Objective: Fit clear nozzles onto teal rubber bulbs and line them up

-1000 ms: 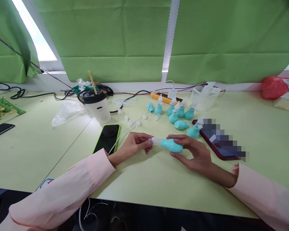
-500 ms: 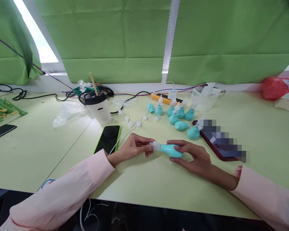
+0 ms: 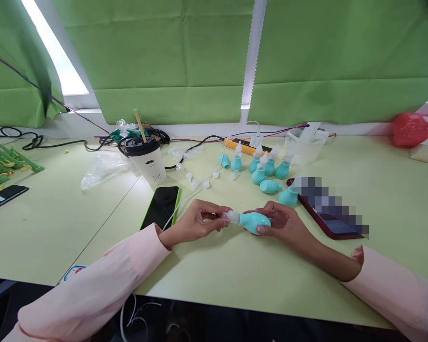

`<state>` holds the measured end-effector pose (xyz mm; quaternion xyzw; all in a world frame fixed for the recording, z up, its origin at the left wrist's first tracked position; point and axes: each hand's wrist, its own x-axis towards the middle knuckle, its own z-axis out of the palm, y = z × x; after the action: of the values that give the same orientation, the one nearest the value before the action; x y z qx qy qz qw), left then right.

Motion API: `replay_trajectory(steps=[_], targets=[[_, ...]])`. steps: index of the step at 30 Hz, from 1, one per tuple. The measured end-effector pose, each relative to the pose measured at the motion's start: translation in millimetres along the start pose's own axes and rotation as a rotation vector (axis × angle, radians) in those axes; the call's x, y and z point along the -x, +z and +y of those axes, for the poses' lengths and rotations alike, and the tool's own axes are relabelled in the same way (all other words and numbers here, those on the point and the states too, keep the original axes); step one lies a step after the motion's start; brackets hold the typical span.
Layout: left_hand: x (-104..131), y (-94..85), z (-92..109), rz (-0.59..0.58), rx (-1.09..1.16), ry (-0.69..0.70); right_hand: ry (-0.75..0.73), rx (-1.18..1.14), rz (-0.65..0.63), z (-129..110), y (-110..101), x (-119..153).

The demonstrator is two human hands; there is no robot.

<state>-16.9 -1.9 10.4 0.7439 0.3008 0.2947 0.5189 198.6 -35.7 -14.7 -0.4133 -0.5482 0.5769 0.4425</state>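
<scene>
A turquoise nasal aspirator (image 3: 256,221) with a clear nozzle is held lengthwise just above the table, its tip pointing left. My left hand (image 3: 199,221) pinches the nozzle end between thumb and fingers. My right hand (image 3: 287,227) grips the rounded bulb, thumb at the front and fingers behind it. Beyond my hands stand several more turquoise aspirators (image 3: 258,175), most with clear tips upright. One turquoise bulb (image 3: 270,186) lies on its side, close to another aspirator (image 3: 288,195) beside a phone. Small clear caps (image 3: 207,185) lie scattered farther left.
A green-edged phone (image 3: 161,207) with a white cable lies by my left wrist; a dark red phone (image 3: 328,213) lies at right. Behind are a lidded paper cup (image 3: 150,164), a yellow power strip (image 3: 239,147), plastic bags (image 3: 105,168) and a clear container (image 3: 303,147).
My right hand has shifted its grip on the bulb, with its fingers moved behind and its thumb lower in front. My left hand stays at the nozzle.
</scene>
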Motion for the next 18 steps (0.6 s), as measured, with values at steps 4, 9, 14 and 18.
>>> replay_trajectory(steps=[4, 9, 14, 18], targets=[[1.3, 2.0, -0.3, 0.053, -0.209, 0.133, 0.114, -0.123, -0.042, -2.6, -0.5, -0.2], [2.7, 3.6, -1.9, 0.085, -0.454, 0.367, 0.216, -0.191, -0.071, -3.8, -0.9, -1.7], [3.9, 4.9, -2.1, 0.087, -0.55, 0.487, 0.285, -0.236, -0.09, -5.1, 0.0, -2.7], [4.3, 4.8, -2.1, 0.069, -0.585, 0.535, 0.334, -0.255, -0.116, -5.6, 0.3, -3.5]])
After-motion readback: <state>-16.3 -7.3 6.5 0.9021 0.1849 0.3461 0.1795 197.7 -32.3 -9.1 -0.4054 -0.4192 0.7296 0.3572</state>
